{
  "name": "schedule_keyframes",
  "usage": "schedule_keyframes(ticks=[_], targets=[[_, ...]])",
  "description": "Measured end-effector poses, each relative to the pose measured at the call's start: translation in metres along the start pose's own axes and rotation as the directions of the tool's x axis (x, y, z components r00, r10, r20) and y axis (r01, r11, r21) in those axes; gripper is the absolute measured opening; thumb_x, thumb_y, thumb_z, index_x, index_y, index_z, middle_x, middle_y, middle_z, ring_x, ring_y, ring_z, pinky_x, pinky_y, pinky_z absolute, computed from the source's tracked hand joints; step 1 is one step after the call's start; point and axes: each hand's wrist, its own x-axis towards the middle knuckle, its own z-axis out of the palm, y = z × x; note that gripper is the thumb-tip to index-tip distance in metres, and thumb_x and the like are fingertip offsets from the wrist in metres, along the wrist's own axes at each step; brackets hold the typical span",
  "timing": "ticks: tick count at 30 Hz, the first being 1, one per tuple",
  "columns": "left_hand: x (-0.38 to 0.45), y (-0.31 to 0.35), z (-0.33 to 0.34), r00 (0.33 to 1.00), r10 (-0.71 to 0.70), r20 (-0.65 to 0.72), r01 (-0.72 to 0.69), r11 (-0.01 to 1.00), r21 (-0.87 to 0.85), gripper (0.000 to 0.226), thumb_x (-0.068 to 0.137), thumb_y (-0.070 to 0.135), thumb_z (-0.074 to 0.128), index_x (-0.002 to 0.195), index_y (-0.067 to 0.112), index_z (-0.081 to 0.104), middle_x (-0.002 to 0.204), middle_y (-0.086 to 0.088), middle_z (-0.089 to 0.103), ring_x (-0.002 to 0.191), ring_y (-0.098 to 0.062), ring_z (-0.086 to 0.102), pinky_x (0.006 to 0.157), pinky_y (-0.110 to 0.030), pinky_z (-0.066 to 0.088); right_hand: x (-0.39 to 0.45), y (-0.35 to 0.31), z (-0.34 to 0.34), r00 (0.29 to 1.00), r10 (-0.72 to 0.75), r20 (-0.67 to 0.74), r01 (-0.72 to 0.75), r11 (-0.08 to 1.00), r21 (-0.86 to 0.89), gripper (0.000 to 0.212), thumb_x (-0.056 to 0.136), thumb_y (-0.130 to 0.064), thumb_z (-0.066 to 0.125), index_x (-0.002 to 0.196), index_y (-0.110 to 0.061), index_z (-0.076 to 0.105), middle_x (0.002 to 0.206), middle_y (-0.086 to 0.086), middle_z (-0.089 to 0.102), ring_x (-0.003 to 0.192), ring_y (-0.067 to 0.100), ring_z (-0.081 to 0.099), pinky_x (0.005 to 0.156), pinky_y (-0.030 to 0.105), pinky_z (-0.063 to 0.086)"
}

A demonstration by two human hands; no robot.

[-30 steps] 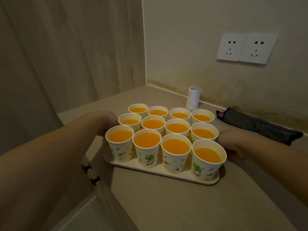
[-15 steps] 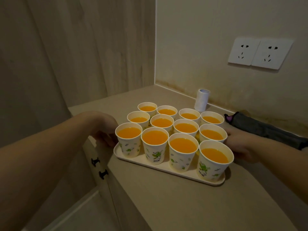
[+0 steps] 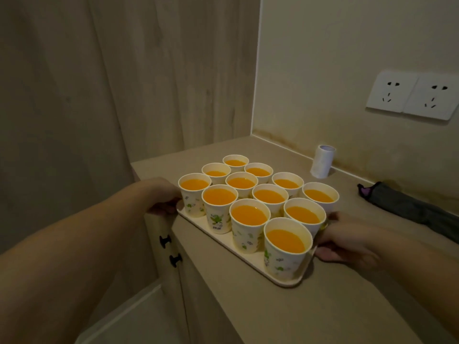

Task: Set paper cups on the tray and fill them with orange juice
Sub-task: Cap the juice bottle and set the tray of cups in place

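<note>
A cream rectangular tray (image 3: 248, 259) lies on the beige counter. It carries several white paper cups with green prints, all filled with orange juice; the nearest cup (image 3: 285, 249) stands at the tray's front right corner. My left hand (image 3: 161, 197) grips the tray's left end, fingers curled under the rim beside a cup (image 3: 195, 193). My right hand (image 3: 345, 242) grips the tray's right end, thumb near the rim. The fingertips of both hands are hidden by the tray and cups.
The counter (image 3: 310, 306) ends at a left edge above cabinet doors with two black knobs (image 3: 171, 249). A white paper roll (image 3: 321, 161) stands by the back wall. A folded dark umbrella (image 3: 409, 207) lies at the right. Two wall sockets (image 3: 412, 95) are above.
The view has shifted and the tray now appears turned, its right end closer to me. Both hands have stayed at the tray's ends.
</note>
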Motion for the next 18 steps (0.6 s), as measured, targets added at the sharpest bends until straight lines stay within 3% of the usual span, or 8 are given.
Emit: schedule_keyframes(ticks=[5, 10, 15, 18], targets=[[0.003, -0.007, -0.009, 1.0, 0.013, -0.019, -0.018, 0.967, -0.254, 0.023, 0.099, 0.025, 0.06, 0.104, 0.004, 0.069, 0.093, -0.011, 0.075, 0.077, -0.021, 0.07, 0.069, -0.032, 0.057, 0.006, -0.003, 0.01, 0.999, 0.037, 0.026, -0.037, 0.999, 0.025, 0.034, 0.089, 0.01, 0.053, 0.117, -0.008, 0.062, 0.082, 0.023, 0.07, 0.054, 0.022, 0.061, 0.048, 0.03, 0.054], [0.005, -0.009, -0.015, 0.997, 0.05, -0.06, -0.071, 0.904, -0.421, 0.027, 0.101, 0.027, 0.057, 0.113, 0.004, 0.066, 0.103, -0.013, 0.07, 0.087, -0.025, 0.069, 0.078, -0.036, 0.057, 0.012, -0.001, 0.023, 0.999, 0.017, 0.039, -0.018, 1.0, 0.014, 0.033, 0.092, 0.01, 0.044, 0.12, -0.001, 0.056, 0.075, 0.025, 0.066, 0.059, 0.025, 0.063, 0.053, 0.032, 0.057], [0.01, -0.011, -0.015, 0.994, 0.093, -0.059, -0.11, 0.846, -0.521, 0.033, 0.102, 0.033, 0.051, 0.12, 0.009, 0.066, 0.114, -0.013, 0.067, 0.106, -0.03, 0.065, 0.094, -0.041, 0.055, 0.011, -0.001, 0.041, 1.0, 0.006, -0.001, -0.006, 1.0, -0.012, 0.03, 0.091, 0.008, 0.053, 0.12, 0.001, 0.053, 0.077, 0.025, 0.07, 0.059, 0.025, 0.068, 0.052, 0.031, 0.059], [0.015, -0.014, -0.014, 0.993, 0.099, -0.058, -0.115, 0.804, -0.583, 0.034, 0.101, 0.032, 0.049, 0.123, 0.012, 0.065, 0.121, -0.015, 0.068, 0.102, -0.029, 0.065, 0.099, -0.045, 0.055, 0.012, 0.001, 0.046, 1.0, 0.012, -0.021, -0.013, 0.999, -0.035, 0.027, 0.089, 0.005, 0.06, 0.116, 0.007, 0.054, 0.08, 0.027, 0.072, 0.062, 0.026, 0.071, 0.054, 0.03, 0.058]])
